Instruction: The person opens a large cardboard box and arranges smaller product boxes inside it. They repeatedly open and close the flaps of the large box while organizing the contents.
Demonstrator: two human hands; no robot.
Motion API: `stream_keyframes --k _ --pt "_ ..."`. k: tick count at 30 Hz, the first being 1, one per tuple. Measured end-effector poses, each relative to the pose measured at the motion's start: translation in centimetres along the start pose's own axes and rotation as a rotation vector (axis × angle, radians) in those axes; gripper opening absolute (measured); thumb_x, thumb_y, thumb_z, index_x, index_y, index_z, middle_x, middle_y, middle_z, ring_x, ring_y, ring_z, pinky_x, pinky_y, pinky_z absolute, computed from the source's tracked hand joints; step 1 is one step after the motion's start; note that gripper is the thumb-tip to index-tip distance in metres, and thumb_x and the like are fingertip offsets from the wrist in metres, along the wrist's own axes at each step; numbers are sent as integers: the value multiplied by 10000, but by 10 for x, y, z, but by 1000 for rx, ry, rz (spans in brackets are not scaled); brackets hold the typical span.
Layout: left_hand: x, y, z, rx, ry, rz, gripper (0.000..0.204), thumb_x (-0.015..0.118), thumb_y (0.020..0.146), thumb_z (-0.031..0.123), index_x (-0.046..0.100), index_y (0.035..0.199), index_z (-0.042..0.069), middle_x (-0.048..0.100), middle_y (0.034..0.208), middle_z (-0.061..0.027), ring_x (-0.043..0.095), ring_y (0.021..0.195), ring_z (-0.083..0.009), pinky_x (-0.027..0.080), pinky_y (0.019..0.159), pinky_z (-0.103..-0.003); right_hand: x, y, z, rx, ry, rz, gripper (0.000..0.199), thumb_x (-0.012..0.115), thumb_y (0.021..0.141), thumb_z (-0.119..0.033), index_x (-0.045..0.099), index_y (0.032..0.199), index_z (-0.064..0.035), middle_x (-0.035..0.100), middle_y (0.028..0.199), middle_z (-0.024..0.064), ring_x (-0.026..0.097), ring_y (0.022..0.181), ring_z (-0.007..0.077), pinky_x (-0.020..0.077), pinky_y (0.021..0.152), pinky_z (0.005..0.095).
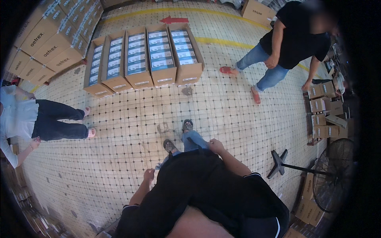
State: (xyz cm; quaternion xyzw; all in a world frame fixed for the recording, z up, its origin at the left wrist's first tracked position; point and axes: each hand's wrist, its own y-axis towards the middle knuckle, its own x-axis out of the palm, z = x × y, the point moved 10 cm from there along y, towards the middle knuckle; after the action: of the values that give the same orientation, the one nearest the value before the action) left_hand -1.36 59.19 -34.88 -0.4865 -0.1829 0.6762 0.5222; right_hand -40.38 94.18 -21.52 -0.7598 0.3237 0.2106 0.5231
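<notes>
My left hand (149,174) hangs low at my left side with its fingers curled in. A small grey-blue patch shows just beside it; whether that is held or part of my clothing I cannot make out. On the other side, my right hand (216,146) is at my hip, fingers bent, close to my jeans (194,141). What it may hold is hidden. Ahead on the floor stands a row of several open brown cartons (189,74), beyond the reach of both hands. They are filled with blue-and-white boxes (136,55).
Stacked closed cartons (51,43) rise at the far left. One person in white and dark trousers (59,119) stands left; another in black and jeans (274,59) is at the right. A pedestal fan (303,169) and a rack of cartons (323,107) line the right side.
</notes>
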Motion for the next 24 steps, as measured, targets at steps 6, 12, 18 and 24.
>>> stream_keyframes --k 6,12,18,24 --pt "-49 19 70 -164 -240 128 396 655 916 358 662 1122 20 692 994 -161 684 793 -245 551 730 -346 -5 2 56 168 101 -37 564 501 938 -510 644 1203 -33 673 1149 247 624 1120 409 470 990 470" --pt "-79 66 148 -83 -370 117 482 644 921 355 595 1252 8 683 1040 -158 675 823 -242 550 766 -352 -15 52 96 125 59 75 521 437 979 -440 619 1090 35 672 1062 277 626 1046 444 486 913 492" --pt "-85 101 183 -237 -217 205 474 651 916 349 607 1248 15 683 1088 -166 665 944 -259 528 852 -375 -32 145 141 290 71 -105 617 402 967 -490 625 1175 47 636 1167 315 590 1136 476 453 1001 498" --pt "-54 117 304 -208 -287 161 422 675 915 322 627 1199 14 684 972 -102 633 857 -185 525 797 -334 -151 240 93 34 100 -14 484 487 971 -428 629 1210 -31 638 1216 260 598 1163 406 483 962 452"
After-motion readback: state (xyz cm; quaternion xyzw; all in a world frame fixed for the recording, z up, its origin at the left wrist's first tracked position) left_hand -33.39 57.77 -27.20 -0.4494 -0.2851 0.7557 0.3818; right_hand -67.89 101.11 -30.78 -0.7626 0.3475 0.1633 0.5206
